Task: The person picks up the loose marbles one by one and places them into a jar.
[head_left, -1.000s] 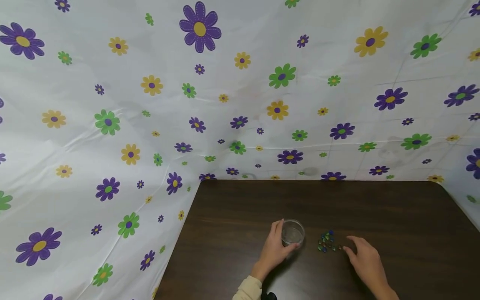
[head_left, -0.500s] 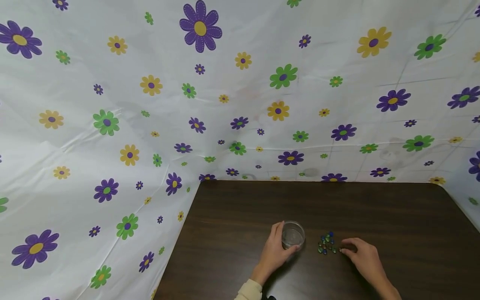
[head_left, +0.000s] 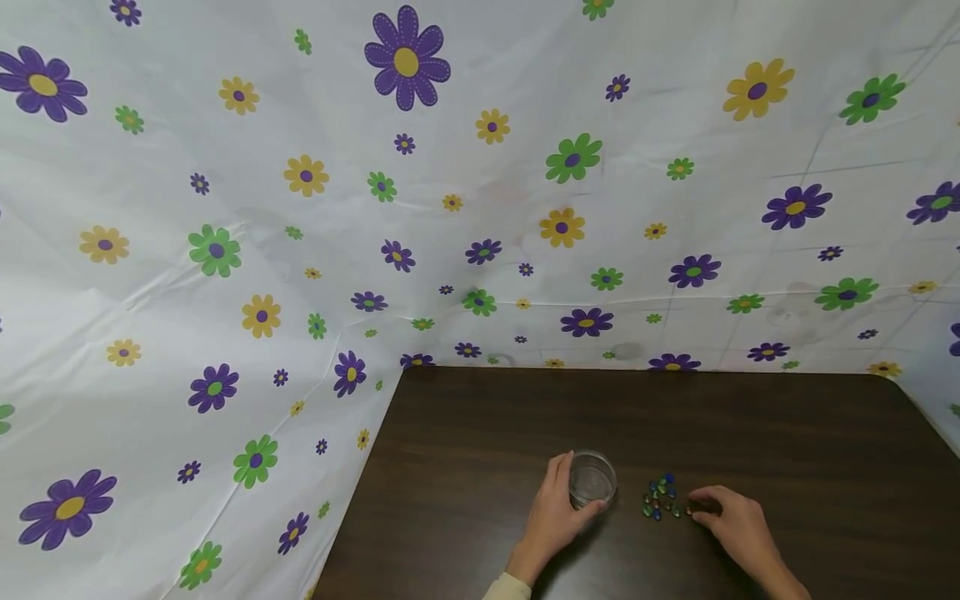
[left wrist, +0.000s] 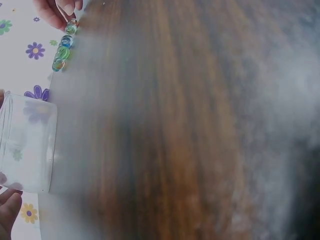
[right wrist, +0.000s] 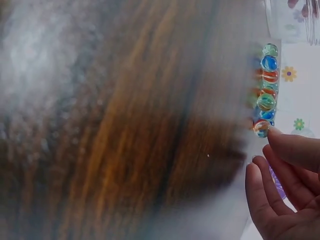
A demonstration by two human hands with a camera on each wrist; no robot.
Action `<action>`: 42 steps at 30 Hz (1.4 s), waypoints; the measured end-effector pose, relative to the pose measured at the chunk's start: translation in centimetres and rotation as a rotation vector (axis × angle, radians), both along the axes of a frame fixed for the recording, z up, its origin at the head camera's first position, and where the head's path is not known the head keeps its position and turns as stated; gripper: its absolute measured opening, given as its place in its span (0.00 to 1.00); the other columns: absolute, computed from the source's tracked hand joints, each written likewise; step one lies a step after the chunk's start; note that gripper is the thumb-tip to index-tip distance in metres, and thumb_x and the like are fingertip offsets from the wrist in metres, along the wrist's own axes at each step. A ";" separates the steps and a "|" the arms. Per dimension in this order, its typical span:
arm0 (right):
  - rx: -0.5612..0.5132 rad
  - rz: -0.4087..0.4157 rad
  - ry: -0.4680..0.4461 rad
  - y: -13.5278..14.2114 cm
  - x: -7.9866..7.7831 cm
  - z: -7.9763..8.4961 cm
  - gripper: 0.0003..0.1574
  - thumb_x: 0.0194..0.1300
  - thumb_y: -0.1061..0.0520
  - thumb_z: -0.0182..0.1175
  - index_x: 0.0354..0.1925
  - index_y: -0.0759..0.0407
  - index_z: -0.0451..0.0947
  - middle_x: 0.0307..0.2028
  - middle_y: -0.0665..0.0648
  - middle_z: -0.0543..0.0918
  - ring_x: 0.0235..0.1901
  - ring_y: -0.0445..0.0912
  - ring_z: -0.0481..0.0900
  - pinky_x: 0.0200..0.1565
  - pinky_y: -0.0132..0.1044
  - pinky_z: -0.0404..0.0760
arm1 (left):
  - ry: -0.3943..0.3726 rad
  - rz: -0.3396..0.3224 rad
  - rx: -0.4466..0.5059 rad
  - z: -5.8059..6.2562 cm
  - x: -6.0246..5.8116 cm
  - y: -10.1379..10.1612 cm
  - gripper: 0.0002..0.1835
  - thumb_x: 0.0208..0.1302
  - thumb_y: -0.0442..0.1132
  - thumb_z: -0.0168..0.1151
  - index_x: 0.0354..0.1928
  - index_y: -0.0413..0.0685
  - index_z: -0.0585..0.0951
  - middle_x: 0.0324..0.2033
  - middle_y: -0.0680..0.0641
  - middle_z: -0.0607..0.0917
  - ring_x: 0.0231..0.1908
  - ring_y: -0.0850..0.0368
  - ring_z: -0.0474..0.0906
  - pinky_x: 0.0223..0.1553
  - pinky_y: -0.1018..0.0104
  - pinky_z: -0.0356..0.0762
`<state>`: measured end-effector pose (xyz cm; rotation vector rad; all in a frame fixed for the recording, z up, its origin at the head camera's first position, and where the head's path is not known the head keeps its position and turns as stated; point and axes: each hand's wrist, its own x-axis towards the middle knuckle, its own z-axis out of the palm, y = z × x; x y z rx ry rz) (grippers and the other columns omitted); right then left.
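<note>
A clear round glass bowl point(head_left: 592, 481) is held in my left hand point(head_left: 551, 512), fingers on its far left side and thumb on the near side. In the left wrist view the bowl point(left wrist: 30, 145) appears side-on. Right of it lies a small cluster of glass marbles point(head_left: 661, 497), with green, blue and orange colours. My right hand point(head_left: 738, 525) is at the right edge of this cluster, its thumb and forefinger curled at an orange-streaked marble point(right wrist: 261, 128). The thumb tip touches that marble; part of the grip is hidden in the right wrist view.
The dark brown wooden table point(head_left: 480, 433) ends at a straight back edge with rounded corners. A white curtain with purple, green and yellow flowers point(head_left: 450, 167) hangs behind it and along the left side.
My right hand has moved left to the outermost marble, and its thumb and forefinger have drawn together there. My left hand and the bowl keep their place; the head view has shifted slightly.
</note>
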<state>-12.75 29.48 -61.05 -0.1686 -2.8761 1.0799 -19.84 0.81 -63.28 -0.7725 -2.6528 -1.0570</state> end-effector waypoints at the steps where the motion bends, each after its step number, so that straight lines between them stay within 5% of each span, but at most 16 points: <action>1: -0.004 0.002 -0.007 0.0 0.0 0.0 0.16 0.57 0.66 0.74 0.45 0.68 0.86 0.44 0.68 0.87 0.46 0.66 0.84 0.43 0.58 0.82 | 0.006 0.001 0.001 0.0 0.0 0.0 0.45 0.61 0.54 0.76 0.73 0.38 0.69 0.65 0.46 0.74 0.58 0.51 0.79 0.51 0.59 0.81; 42: -0.019 -0.005 -0.046 -0.3 -0.5 -0.5 0.09 0.60 0.65 0.73 0.41 0.65 0.87 0.40 0.61 0.88 0.43 0.62 0.85 0.44 0.58 0.81 | 0.022 0.017 0.011 -0.3 0.0 0.1 0.46 0.60 0.55 0.77 0.73 0.39 0.69 0.64 0.47 0.74 0.59 0.52 0.79 0.52 0.59 0.81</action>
